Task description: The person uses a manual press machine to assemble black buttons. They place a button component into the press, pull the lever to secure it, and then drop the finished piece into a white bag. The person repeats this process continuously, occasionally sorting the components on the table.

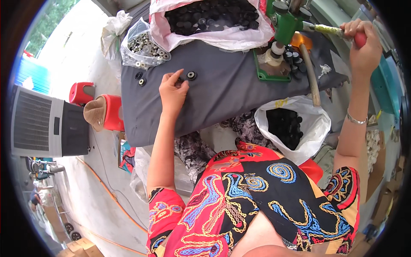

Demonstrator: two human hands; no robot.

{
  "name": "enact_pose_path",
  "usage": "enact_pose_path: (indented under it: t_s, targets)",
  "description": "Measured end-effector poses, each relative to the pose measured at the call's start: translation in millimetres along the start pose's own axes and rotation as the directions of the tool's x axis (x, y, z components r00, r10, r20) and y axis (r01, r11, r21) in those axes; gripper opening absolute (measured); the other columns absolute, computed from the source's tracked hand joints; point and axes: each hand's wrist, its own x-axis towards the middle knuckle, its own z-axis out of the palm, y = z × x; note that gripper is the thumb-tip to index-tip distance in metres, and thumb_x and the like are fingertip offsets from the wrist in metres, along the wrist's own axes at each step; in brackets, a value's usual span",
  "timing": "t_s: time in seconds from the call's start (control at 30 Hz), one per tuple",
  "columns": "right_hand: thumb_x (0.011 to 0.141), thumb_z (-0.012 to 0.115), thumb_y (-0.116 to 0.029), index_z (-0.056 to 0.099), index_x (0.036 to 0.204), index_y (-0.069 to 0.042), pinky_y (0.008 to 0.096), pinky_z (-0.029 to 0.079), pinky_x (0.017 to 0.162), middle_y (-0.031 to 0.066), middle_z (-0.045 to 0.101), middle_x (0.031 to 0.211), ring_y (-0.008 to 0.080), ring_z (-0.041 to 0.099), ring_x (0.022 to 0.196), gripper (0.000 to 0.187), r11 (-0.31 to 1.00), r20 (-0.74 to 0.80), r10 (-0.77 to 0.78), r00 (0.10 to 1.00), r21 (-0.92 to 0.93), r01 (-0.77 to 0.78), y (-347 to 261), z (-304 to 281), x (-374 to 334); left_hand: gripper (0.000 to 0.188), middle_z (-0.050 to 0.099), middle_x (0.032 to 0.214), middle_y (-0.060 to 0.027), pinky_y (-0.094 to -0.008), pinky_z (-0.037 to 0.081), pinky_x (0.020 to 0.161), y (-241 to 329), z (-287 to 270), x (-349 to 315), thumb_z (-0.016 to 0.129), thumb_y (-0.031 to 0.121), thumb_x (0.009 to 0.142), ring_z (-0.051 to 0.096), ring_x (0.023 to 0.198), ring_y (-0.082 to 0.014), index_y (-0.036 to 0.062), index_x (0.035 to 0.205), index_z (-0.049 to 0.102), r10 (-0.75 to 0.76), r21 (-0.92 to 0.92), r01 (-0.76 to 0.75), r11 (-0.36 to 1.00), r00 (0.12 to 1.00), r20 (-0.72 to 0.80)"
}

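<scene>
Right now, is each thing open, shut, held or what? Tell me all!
Big sack: open, black parts inside.
Lower sack: open, black pieces inside.
Clear bag: holding metal parts.
Press lever: gripped by the right hand.
Left hand: fingers bent, grip unclear.
Wooden handle: overhanging the table's edge.
Loose round part: lying on the table.

Reaching forward with left hand [173, 91], well left of the green press [284, 28], with index finger extended, remaining fingers curled and thumb close to index; fingertip contact not determinable. Gripping with right hand [362, 40], right of the press, with fingers wrapped round. Holding both forearms bare and extended, with right wrist roughly straight.
</scene>
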Motion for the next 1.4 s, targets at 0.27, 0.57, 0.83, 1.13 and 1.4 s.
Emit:
enact_pose_path:
  t_s: [0.27,0.57,0.83,1.13,1.4]
  targets:
    - [0.095,0.039,-0.014,0.043,0.077,-0.002,0.0429,0.042,0.085,0.0091,0.042,0.072,0.0231,0.043,0.072,0.021,0.999,0.065,-0.001,0.998,0.049,-0.002,2.3,-5.7,-0.4,0.029,0.068,0.096,-0.0071,-0.0286,0.051,0.079,-30.4,36.6,14.5,0.078,0.008,0.075,0.066,0.086,-0.0183,0.0041,0.103,0.071,-0.091,-0.167,0.072,0.983,0.99,-0.108]
    - [0.095,0.04,-0.014,0.044,0.079,-0.003,0.0444,0.041,0.086,0.0099,0.042,0.072,0.0239,0.043,0.073,0.02,0.995,0.026,0.021,0.999,0.099,-0.023,1.7,-7.8,-2.3,0.026,0.069,0.102,-0.0075,-0.0396,0.046,0.087,-20.5,33.7,6.9,0.073,0.01,0.077,0.06,0.098,-0.0265,0.0103,0.102,0.074,0.219,0.238,-0.207,0.949,0.975,-0.025]
    - [0.096,0.039,-0.015,0.045,0.08,-0.004,0.0452,0.041,0.086,0.0102,0.044,0.072,0.0239,0.043,0.073,0.02,0.994,0.044,-0.031,0.999,0.104,0.026,-3.7,-2.4,-5.4,0.024,0.07,0.104,-0.0076,-0.0407,0.044,0.088,-19.6,38.7,5.1,0.072,0.013,0.078,0.061,0.098,-0.028,0.0105,0.103,0.074,0.292,0.394,-0.272,0.878,0.956,0.008]
    - [0.086,0.041,0.007,0.04,0.079,-0.001,0.0427,0.049,0.075,0.0113,0.045,0.07,0.0215,0.046,0.065,0.011,0.899,0.145,-0.272,0.951,-0.314,0.305,2.8,8.3,-4.5,0.029,0.069,0.093,-0.0118,-0.0392,0.052,0.078,5.0,48.1,11.6,0.075,0.003,0.073,0.063,0.086,-0.0293,0.0048,0.102,0.073,0.342,0.17,-0.334,0.927,0.94,-0.017]
    - [0.098,0.041,-0.019,0.046,0.069,-0.005,0.0317,0.047,0.053,0.01,0.051,0.056,0.0182,0.049,0.046,0.033,0.974,-0.04,-0.226,0.973,-0.031,0.225,-7.5,22.9,4.3,0.055,0.068,0.103,-0.0169,-0.0378,0.053,0.084,129.3,160.1,27.1,0.079,0.007,0.071,0.067,0.095,-0.0305,0.0021,0.122,0.061,0.358,-0.195,-0.333,0.923,0.927,0.112]
